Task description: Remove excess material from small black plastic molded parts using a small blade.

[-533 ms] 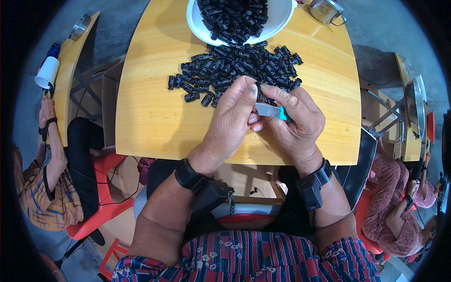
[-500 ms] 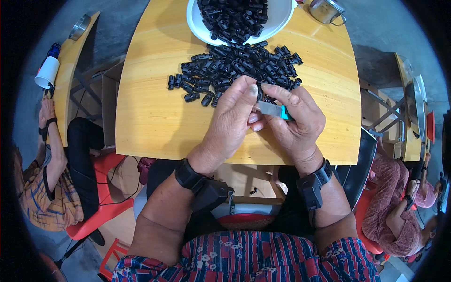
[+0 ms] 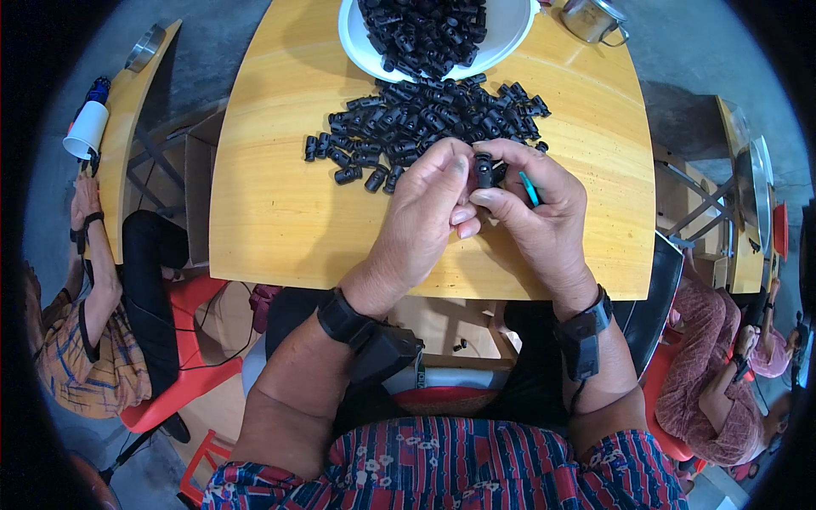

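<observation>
A black barrel-shaped cord lock (image 3: 484, 169) is upright between the thumb and forefinger of my right hand (image 3: 548, 200). That same hand also keeps a small teal-handled blade (image 3: 529, 189) tucked in its fingers; only the teal part shows clearly. Close against the cord lock, my left hand (image 3: 425, 200) has its thumb and fingers pressed together, and what they hold, if anything, is hidden. Just beyond both hands lies a loose heap of similar cord locks (image 3: 425, 119) on the wooden table (image 3: 280, 221).
A white basin (image 3: 350, 42) piled with more black cord locks stands at the table's far edge. Right of it is a metal mug (image 3: 592, 21). People sit at other tables on both sides, one with a white cup (image 3: 86, 132) nearby at left.
My right hand has turned the blade away, so its metal no longer shows between the hands. The cord lock now shows in the right fingertips. My left hand has barely moved.
</observation>
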### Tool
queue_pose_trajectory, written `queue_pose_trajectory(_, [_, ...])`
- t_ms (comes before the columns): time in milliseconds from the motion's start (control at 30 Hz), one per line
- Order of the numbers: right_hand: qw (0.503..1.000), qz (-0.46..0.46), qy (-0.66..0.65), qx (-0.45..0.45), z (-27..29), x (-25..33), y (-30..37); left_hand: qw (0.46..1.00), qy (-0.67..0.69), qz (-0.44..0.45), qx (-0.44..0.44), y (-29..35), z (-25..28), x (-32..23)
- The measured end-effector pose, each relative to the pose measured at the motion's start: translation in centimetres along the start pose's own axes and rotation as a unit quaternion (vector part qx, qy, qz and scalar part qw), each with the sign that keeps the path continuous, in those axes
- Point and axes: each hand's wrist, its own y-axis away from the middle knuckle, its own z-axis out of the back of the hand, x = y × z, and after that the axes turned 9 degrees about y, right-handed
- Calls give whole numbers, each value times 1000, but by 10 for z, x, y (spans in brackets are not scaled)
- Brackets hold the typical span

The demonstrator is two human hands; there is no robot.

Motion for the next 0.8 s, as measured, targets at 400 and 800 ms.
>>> queue_pose_trajectory(400, [954,-143,-256,62,5,3,0,1000,-9,19,-1,1,-1,-1])
queue_pose_trajectory(800, [937,-150,-305,85,4,-3,1,999,-1,6,31,0,5,2])
